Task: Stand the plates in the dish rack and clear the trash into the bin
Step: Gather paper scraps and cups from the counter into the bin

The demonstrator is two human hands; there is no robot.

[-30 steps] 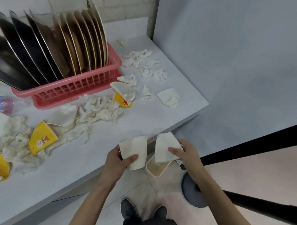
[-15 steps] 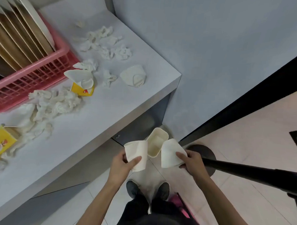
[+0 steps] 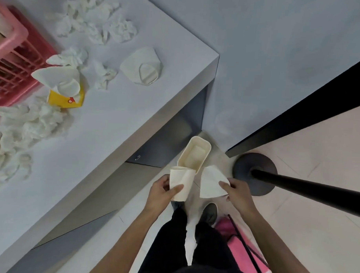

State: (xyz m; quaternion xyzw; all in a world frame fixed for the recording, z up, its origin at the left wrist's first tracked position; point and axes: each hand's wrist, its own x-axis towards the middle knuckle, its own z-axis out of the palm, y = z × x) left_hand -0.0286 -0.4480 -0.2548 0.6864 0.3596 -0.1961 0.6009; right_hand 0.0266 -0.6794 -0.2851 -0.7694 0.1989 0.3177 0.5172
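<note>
My left hand grips a flattened white paper cup. My right hand pinches a second crushed white paper cup. Both cups hang over the floor just in front of a small cream bin, which stands open on the tiles by the counter's corner. The pink dish rack shows only its corner at the top left; its plates are out of view.
The white counter carries crumpled tissues, a crushed white cup, a yellow and white cup and more tissue. A black stand base with its pole sits right of the bin. A pink object lies by my feet.
The view has tilted further down and away from the rack. Both hands, each still holding a cup, have come off the counter edge and now sit just short of the bin.
</note>
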